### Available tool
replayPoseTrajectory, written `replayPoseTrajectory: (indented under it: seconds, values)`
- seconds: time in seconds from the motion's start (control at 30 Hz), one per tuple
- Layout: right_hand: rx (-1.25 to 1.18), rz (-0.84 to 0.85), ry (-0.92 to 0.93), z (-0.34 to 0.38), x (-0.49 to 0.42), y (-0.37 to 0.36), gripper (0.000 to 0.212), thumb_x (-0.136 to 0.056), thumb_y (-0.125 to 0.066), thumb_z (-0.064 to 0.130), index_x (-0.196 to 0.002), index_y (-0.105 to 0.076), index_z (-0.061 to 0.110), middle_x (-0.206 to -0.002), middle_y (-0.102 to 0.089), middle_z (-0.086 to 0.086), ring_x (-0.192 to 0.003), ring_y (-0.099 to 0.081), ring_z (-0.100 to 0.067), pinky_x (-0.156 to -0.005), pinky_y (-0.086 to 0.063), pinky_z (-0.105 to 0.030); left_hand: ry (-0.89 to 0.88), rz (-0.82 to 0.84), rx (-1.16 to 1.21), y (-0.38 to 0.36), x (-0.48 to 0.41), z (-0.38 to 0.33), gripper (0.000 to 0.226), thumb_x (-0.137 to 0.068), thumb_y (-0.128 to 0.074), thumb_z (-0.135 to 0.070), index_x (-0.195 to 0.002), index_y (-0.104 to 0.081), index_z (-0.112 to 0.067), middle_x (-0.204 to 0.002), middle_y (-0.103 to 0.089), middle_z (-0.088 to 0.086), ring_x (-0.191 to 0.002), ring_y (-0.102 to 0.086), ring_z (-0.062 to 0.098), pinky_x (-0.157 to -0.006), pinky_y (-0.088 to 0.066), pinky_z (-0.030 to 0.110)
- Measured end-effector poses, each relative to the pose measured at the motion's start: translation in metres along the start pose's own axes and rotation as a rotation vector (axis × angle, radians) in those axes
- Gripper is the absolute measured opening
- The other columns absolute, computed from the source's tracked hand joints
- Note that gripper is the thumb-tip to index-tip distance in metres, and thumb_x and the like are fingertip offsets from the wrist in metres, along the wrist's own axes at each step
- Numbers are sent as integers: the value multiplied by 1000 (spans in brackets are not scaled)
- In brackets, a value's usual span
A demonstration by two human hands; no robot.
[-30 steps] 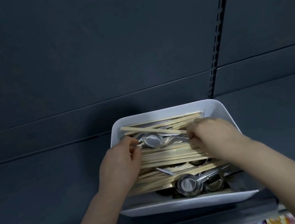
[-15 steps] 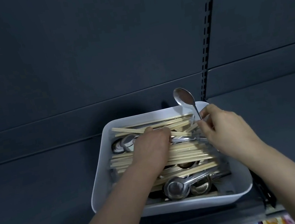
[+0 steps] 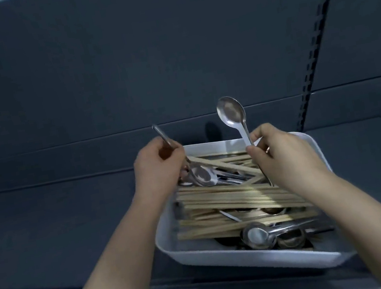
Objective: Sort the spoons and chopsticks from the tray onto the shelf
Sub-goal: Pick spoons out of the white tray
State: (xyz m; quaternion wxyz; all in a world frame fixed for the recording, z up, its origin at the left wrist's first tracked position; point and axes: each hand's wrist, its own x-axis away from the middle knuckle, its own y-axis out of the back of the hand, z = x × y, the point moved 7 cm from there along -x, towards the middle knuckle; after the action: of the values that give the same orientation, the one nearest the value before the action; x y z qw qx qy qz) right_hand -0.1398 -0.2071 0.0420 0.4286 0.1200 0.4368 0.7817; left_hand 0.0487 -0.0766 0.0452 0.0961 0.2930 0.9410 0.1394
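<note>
Fingers of the right hand were curled round a spoon, held bowl-up above the far rim of the tray. A second spoon was gripped by its handle in the left hand at the tray's far left corner; chopsticks and other spoons were heaped inside.

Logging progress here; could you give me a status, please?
Right hand holds spoon upright. Left hand grips metal handle. Chopsticks, spoons tangled in tray.

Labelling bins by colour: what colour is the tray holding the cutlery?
The tray is white; head view shows it best.
</note>
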Motion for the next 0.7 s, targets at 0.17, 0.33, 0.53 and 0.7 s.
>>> replayPoseTrajectory:
  seconds: [0.17, 0.33, 0.53, 0.7]
  values:
    - [-47, 79, 95, 71, -4, -43, 8, -94, -52, 33, -96, -47, 27, -81, -63, 12, -81, -59, -23, -69, -46, -36, 262, -160, 395, 80, 8, 44, 9, -92, -61, -5, -84, -65, -6, -75, -69, 10, -65, -70, 15, -62, -59, 24]
    - [-50, 196, 211, 174, 4, -110, 9, -93, -54, 33, -98, -53, 26, -78, -61, 12, -84, -58, -20, -73, -45, -35, 290, -328, 401, 189, 14, 90, 9, -89, -62, -4, -81, -64, -7, -76, -70, 13, -63, -71, 18, -58, -59, 25]
    - [-62, 354, 277, 304, 29, -233, 9, -93, -52, 36, -100, -54, 31, -78, -60, 14, -84, -58, -15, -69, -41, -31, 408, -438, 503, 334, 34, 158, 11, -92, -58, -8, -87, -66, -1, -80, -71, 17, -68, -73, 21, -58, -59, 25]
    - [-62, 443, 304, 397, 38, -315, 10, -94, -52, 36, -101, -53, 30, -83, -62, 15, -83, -59, -12, -65, -40, -30, 440, -645, 518, 447, 50, 215, 8, -93, -58, -5, -87, -62, -2, -80, -69, 15, -66, -71, 21, -61, -60, 26]
